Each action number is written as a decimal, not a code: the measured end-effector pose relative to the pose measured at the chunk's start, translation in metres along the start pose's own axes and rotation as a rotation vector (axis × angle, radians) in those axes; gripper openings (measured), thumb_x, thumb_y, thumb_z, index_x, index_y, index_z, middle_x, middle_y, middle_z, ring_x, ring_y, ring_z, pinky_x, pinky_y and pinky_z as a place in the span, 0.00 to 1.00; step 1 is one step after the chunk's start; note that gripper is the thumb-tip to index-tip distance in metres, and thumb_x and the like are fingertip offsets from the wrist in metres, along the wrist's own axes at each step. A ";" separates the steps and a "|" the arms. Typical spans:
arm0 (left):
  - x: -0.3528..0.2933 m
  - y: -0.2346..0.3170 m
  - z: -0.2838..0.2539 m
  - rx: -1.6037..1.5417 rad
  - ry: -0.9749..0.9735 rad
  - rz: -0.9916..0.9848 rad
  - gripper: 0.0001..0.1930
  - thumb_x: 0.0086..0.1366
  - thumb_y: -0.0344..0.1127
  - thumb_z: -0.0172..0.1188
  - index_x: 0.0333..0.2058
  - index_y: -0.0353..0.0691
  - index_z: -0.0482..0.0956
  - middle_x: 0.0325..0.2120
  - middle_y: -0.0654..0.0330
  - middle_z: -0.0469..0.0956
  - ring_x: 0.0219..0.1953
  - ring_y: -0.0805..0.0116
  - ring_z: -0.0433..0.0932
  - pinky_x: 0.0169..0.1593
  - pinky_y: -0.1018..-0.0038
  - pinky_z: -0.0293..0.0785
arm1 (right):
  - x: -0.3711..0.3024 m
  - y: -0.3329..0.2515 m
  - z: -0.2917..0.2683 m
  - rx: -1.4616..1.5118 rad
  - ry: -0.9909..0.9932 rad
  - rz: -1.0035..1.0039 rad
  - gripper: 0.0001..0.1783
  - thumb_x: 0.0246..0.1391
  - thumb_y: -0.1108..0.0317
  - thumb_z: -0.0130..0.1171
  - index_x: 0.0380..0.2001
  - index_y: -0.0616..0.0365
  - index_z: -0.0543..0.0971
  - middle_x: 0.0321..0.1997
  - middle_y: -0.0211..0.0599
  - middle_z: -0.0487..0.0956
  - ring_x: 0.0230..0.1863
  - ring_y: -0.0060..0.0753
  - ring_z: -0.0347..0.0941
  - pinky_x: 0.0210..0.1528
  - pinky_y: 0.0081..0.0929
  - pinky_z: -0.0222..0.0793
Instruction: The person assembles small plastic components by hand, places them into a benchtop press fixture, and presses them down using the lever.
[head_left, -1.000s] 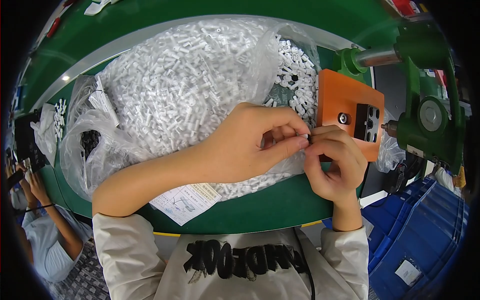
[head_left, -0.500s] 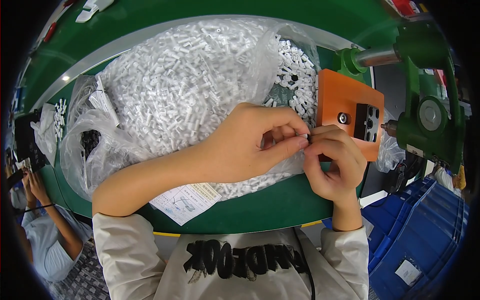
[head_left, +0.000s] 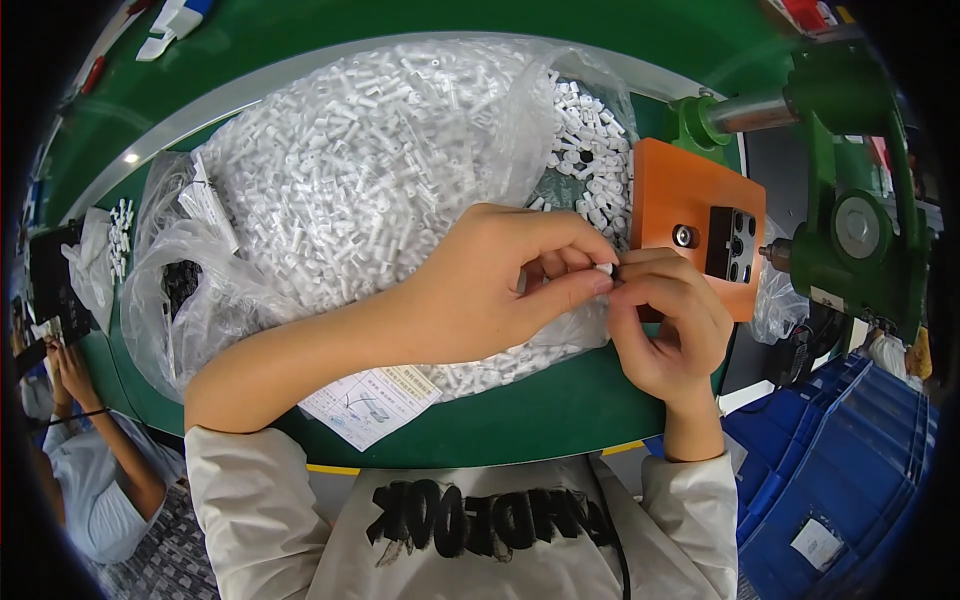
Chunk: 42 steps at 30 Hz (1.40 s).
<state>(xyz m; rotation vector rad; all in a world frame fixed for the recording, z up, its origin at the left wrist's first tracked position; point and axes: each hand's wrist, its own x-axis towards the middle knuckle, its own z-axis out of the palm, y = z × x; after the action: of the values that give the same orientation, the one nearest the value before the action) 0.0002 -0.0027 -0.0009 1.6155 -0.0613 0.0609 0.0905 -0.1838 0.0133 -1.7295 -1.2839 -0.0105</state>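
Note:
My left hand [head_left: 497, 285] reaches across the bag and pinches a small white plastic piece [head_left: 604, 269] between thumb and forefinger. Against it, fingertip to fingertip, is my right hand [head_left: 682, 318], closed in a pinch on a small dark piece mostly hidden by the fingers. Beneath and behind my left arm lies a large clear plastic bag [head_left: 340, 170] full of small white tubular pieces. More loose white pieces [head_left: 600, 190] lie at the bag's right end. Just right of my hands is an orange block [head_left: 665, 190] with a black fixture [head_left: 731, 245] on it.
A green hand press [head_left: 850, 220] stands over the orange block. A printed paper slip [head_left: 370, 410] lies at the table's front edge. Blue crates [head_left: 830, 450] are stacked at lower right. Far left, another person [head_left: 105, 470] works with both hands.
My hands stay together in nearly the same spot; the white piece shows a little more between the fingertips. At the top left, a white and blue object has shifted.

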 end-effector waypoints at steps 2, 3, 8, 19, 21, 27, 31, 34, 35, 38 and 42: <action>0.000 -0.001 0.000 0.015 0.005 0.022 0.08 0.62 0.23 0.62 0.41 0.33 0.80 0.29 0.59 0.82 0.29 0.75 0.81 0.32 0.79 0.77 | 0.000 -0.001 0.000 -0.001 0.004 0.004 0.16 0.35 0.89 0.63 0.30 0.63 0.77 0.30 0.42 0.78 0.30 0.41 0.78 0.32 0.29 0.74; 0.000 -0.002 0.000 0.037 0.016 0.057 0.09 0.62 0.23 0.63 0.41 0.34 0.80 0.29 0.58 0.82 0.29 0.74 0.81 0.32 0.79 0.77 | 0.000 -0.001 0.000 0.007 0.010 0.012 0.16 0.35 0.89 0.63 0.31 0.63 0.77 0.30 0.42 0.79 0.31 0.41 0.78 0.33 0.29 0.74; 0.000 -0.002 0.000 0.094 0.052 0.129 0.10 0.60 0.23 0.64 0.41 0.34 0.81 0.30 0.57 0.83 0.28 0.73 0.82 0.33 0.79 0.78 | 0.000 0.000 0.000 0.007 0.029 -0.007 0.16 0.36 0.89 0.64 0.31 0.64 0.77 0.31 0.43 0.79 0.33 0.42 0.79 0.35 0.30 0.76; -0.001 -0.001 -0.001 0.071 0.039 0.143 0.11 0.62 0.22 0.62 0.44 0.33 0.82 0.30 0.54 0.82 0.29 0.70 0.83 0.33 0.78 0.78 | -0.002 0.005 -0.003 0.072 0.042 -0.033 0.13 0.41 0.87 0.65 0.32 0.65 0.77 0.32 0.44 0.81 0.34 0.43 0.80 0.37 0.32 0.77; -0.001 0.000 -0.002 0.066 0.034 0.140 0.11 0.62 0.22 0.62 0.44 0.33 0.82 0.30 0.54 0.82 0.29 0.70 0.83 0.33 0.78 0.78 | -0.002 0.005 -0.003 0.072 0.041 -0.029 0.13 0.42 0.86 0.66 0.32 0.65 0.77 0.32 0.43 0.81 0.34 0.43 0.80 0.37 0.31 0.77; 0.001 0.001 -0.003 0.078 0.006 0.147 0.10 0.64 0.23 0.60 0.44 0.32 0.81 0.30 0.54 0.81 0.29 0.70 0.82 0.33 0.77 0.77 | -0.001 0.003 -0.001 0.057 0.074 -0.011 0.14 0.43 0.82 0.69 0.34 0.64 0.78 0.32 0.42 0.81 0.32 0.39 0.78 0.33 0.29 0.75; -0.001 -0.001 -0.003 0.068 0.009 0.156 0.11 0.63 0.23 0.60 0.45 0.32 0.80 0.29 0.55 0.81 0.29 0.70 0.81 0.33 0.76 0.77 | 0.000 0.001 0.000 -0.017 0.084 0.014 0.15 0.43 0.79 0.71 0.36 0.63 0.79 0.33 0.41 0.80 0.32 0.36 0.76 0.31 0.26 0.72; 0.002 0.000 -0.003 0.141 -0.006 0.181 0.12 0.63 0.23 0.60 0.46 0.32 0.80 0.29 0.56 0.81 0.29 0.69 0.81 0.33 0.76 0.76 | -0.001 0.003 -0.002 -0.042 0.080 -0.006 0.15 0.43 0.79 0.71 0.36 0.62 0.80 0.34 0.40 0.79 0.32 0.34 0.76 0.30 0.24 0.71; 0.002 0.000 -0.003 0.141 -0.007 0.182 0.12 0.63 0.23 0.60 0.46 0.32 0.80 0.29 0.56 0.81 0.29 0.69 0.81 0.33 0.76 0.76 | -0.001 0.003 -0.002 -0.043 0.082 -0.006 0.15 0.43 0.79 0.71 0.36 0.62 0.80 0.34 0.40 0.79 0.32 0.34 0.76 0.30 0.24 0.71; 0.003 -0.003 -0.002 0.201 -0.001 0.231 0.12 0.63 0.23 0.60 0.46 0.33 0.80 0.29 0.57 0.80 0.29 0.69 0.80 0.33 0.75 0.75 | -0.001 0.003 -0.002 -0.023 0.084 0.000 0.14 0.43 0.78 0.71 0.35 0.62 0.80 0.34 0.40 0.79 0.31 0.33 0.75 0.29 0.23 0.70; 0.001 -0.004 -0.001 0.189 -0.001 0.236 0.12 0.62 0.21 0.59 0.45 0.31 0.80 0.29 0.55 0.80 0.28 0.68 0.80 0.31 0.76 0.76 | 0.000 0.001 -0.001 -0.042 0.080 0.029 0.14 0.43 0.79 0.70 0.36 0.61 0.80 0.35 0.39 0.79 0.30 0.30 0.73 0.25 0.21 0.67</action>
<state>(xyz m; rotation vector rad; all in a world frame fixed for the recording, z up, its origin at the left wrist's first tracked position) 0.0020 -0.0015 -0.0047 1.7910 -0.2537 0.2543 0.0916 -0.1848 0.0137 -1.7649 -1.2079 -0.0899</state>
